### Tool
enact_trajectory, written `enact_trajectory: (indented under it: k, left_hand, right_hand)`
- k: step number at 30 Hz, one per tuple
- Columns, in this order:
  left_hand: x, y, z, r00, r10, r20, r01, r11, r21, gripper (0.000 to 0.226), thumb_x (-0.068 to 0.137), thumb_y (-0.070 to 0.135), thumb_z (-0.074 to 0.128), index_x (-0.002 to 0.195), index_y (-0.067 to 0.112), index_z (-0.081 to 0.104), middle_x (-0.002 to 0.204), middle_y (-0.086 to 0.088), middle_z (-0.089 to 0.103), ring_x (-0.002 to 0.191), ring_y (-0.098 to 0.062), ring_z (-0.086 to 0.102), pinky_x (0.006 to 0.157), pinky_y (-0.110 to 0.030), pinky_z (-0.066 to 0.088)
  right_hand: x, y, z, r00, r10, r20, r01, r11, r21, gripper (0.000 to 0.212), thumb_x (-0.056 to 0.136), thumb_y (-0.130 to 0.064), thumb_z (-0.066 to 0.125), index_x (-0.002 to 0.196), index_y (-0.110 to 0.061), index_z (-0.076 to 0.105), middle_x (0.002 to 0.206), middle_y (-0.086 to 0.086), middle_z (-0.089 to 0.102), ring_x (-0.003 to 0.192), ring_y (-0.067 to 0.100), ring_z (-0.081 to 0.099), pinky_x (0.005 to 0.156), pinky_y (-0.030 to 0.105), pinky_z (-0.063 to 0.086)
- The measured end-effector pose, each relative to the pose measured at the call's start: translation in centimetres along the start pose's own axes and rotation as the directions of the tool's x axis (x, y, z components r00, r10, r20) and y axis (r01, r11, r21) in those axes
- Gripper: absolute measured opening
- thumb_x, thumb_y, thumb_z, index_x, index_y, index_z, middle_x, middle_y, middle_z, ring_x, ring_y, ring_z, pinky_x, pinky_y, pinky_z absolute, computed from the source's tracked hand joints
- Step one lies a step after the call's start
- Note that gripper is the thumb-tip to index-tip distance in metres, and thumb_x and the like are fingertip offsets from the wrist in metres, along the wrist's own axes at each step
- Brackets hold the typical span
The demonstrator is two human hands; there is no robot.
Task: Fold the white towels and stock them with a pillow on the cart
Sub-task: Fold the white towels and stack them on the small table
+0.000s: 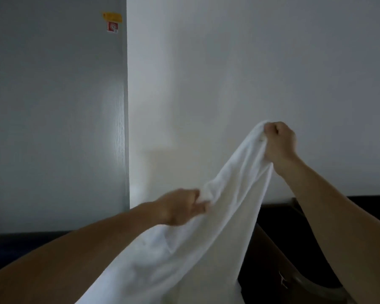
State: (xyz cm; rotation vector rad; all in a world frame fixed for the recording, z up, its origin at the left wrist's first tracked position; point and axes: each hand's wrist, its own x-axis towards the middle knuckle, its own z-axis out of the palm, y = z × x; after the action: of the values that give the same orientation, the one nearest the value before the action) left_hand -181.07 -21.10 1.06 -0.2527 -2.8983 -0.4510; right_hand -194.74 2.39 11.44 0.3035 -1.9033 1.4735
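A white towel [208, 218] is held up in the air before a pale wall [250, 73]. Its top edge is gripped high by the right hand [280, 142], clenched around the cloth. Lower down, a bunched fold is pinched by the left hand [181, 207]. A grey door [53, 106] with stickers [112, 21] stands at left.

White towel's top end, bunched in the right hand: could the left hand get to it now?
Probably yes. The left hand grips the white towel lower down, and only the towel's own edge and open air lie between it and the right hand; it must let go first.
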Motion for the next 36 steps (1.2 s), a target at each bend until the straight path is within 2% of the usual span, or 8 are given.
enact_trajectory:
  k: [2, 4, 8, 15, 22, 28, 31, 36]
  left_hand:
    - [-0.4, -0.2, -1.2, 0.908, -0.070, -0.412, 0.000, 0.986, -0.168, 0.042, 0.095, 0.064, 0.038, 0.099, 0.024, 0.048, 0.078, 0.003, 0.062, 0.070, -0.018, 0.058, 0.061, -0.033, 0.043]
    - [-1.8, 0.0, -1.1, 0.843, 0.044, -0.536, -0.169, 0.968, -0.186, 0.037, 0.092, 0.062, 0.029, 0.101, 0.029, 0.042, 0.064, 0.006, 0.056, 0.057, -0.008, 0.053, 0.051, -0.025, 0.035]
    - [-4.4, 1.6, 3.6, 0.936, 0.263, -0.232, -0.327, 0.894, -0.307, 0.020, 0.098, 0.043, 0.041, 0.117, 0.035, 0.038, 0.070, 0.011, 0.054, 0.056, -0.005, 0.052, 0.051, -0.014, 0.036]
    - [-6.1, 0.5, 5.4, 0.953, 0.128, -0.274, -0.256, 0.827, -0.500, 0.020, 0.096, 0.033, 0.061, 0.097, 0.052, 0.056, 0.089, 0.027, 0.063, 0.071, 0.002, 0.058, 0.061, -0.011, 0.045]
    - [-4.8, -1.7, 5.4, 0.994, -0.023, -0.103, -0.031, 0.869, -0.494, 0.023, 0.098, 0.043, 0.058, 0.087, 0.023, 0.060, 0.064, 0.020, 0.052, 0.057, 0.002, 0.046, 0.054, -0.012, 0.040]
    - [-4.8, -4.2, 5.2, 0.990, -0.130, -0.057, 0.088, 0.877, -0.473, 0.022, 0.099, 0.034, 0.059, 0.092, 0.018, 0.072, 0.083, 0.000, 0.072, 0.072, -0.016, 0.063, 0.072, -0.026, 0.052]
    - [-4.8, -5.1, 5.1, 0.986, -0.164, -0.045, 0.134, 0.914, -0.382, 0.029, 0.099, 0.038, 0.058, 0.082, 0.017, 0.067, 0.071, 0.003, 0.064, 0.058, -0.003, 0.053, 0.065, -0.022, 0.048]
    - [-5.3, -5.8, 5.5, 0.988, -0.105, 0.112, 0.153, 0.751, -0.643, 0.021, 0.096, 0.031, 0.066, 0.102, 0.016, 0.078, 0.099, 0.002, 0.077, 0.095, -0.015, 0.072, 0.091, -0.027, 0.056]
  right_hand:
    - [0.0, 1.2, -0.8, 0.995, 0.015, -0.094, -0.009, 0.998, 0.056, 0.021, 0.101, -0.024, 0.046, 0.089, -0.010, 0.056, 0.080, 0.001, 0.054, 0.081, 0.019, 0.050, 0.071, 0.033, 0.040]
    - [0.1, 2.0, -1.5, 0.985, -0.010, -0.171, 0.023, 0.997, 0.070, 0.022, 0.101, -0.025, 0.044, 0.089, -0.010, 0.055, 0.079, -0.001, 0.052, 0.080, 0.018, 0.049, 0.069, 0.032, 0.039]
    - [-0.8, 3.3, -0.7, 0.991, 0.009, -0.130, -0.002, 0.999, 0.052, 0.021, 0.101, -0.022, 0.044, 0.089, -0.011, 0.056, 0.077, -0.001, 0.052, 0.073, 0.016, 0.047, 0.058, 0.030, 0.033]
    - [-2.0, 5.3, 0.2, 0.999, 0.021, -0.046, -0.020, 1.000, 0.016, 0.021, 0.102, -0.026, 0.045, 0.089, -0.015, 0.057, 0.073, -0.010, 0.051, 0.064, 0.000, 0.045, 0.053, 0.017, 0.034]
    - [-1.5, 5.4, 0.3, 0.998, 0.049, -0.043, -0.048, 0.999, 0.022, 0.029, 0.100, -0.029, 0.044, 0.072, -0.022, 0.051, 0.070, -0.008, 0.050, 0.062, 0.007, 0.044, 0.054, 0.026, 0.037]
    - [-2.0, 5.9, 0.1, 0.999, 0.026, -0.034, -0.026, 1.000, -0.017, 0.031, 0.100, -0.032, 0.045, 0.070, -0.026, 0.050, 0.071, -0.010, 0.052, 0.063, 0.005, 0.046, 0.057, 0.025, 0.037]
    - [-2.3, 6.2, 0.4, 1.000, 0.005, -0.023, -0.006, 1.000, -0.007, 0.031, 0.100, -0.032, 0.047, 0.071, -0.025, 0.051, 0.069, -0.011, 0.052, 0.063, 0.004, 0.046, 0.057, 0.025, 0.036]
    - [-2.1, 6.5, 0.6, 1.000, 0.022, -0.021, -0.022, 1.000, 0.012, 0.027, 0.101, -0.031, 0.048, 0.078, -0.020, 0.055, 0.071, -0.011, 0.052, 0.065, 0.005, 0.047, 0.064, 0.029, 0.038]
